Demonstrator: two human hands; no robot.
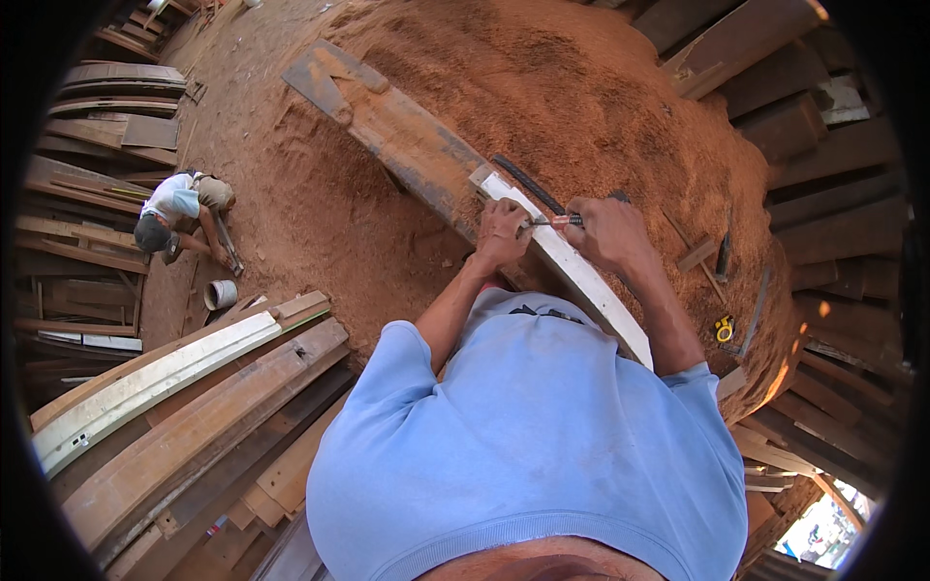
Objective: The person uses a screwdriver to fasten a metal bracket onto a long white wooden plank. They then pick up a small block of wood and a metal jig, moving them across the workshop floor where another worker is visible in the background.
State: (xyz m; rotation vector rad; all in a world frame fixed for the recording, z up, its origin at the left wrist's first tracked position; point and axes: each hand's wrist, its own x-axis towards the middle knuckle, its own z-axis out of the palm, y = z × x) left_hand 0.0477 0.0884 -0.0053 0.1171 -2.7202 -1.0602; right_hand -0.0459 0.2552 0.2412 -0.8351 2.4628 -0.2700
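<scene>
My right hand (612, 232) is closed around the red and black handle of a screwdriver (573, 220). Its metal shaft points left across a long white-painted wooden board (572, 261). My left hand (502, 234) is closed over the board, fingers bent at its edge beside the shaft's tip. Whatever the tip touches is hidden by those fingers. The board slopes from far left to near right, its near end beside my body. Its far end rests on a wide, dusty plank (417, 131). A dark ridged bar (528, 182) lies just beyond the board.
Reddish sawdust (591, 97) is heaped beyond the plank. A yellow tape measure (724, 329) and thin wood pieces (696, 256) lie at right. Stacked boards line both sides (223, 426). At left, another person (184, 208) bends over near a white bucket (221, 294).
</scene>
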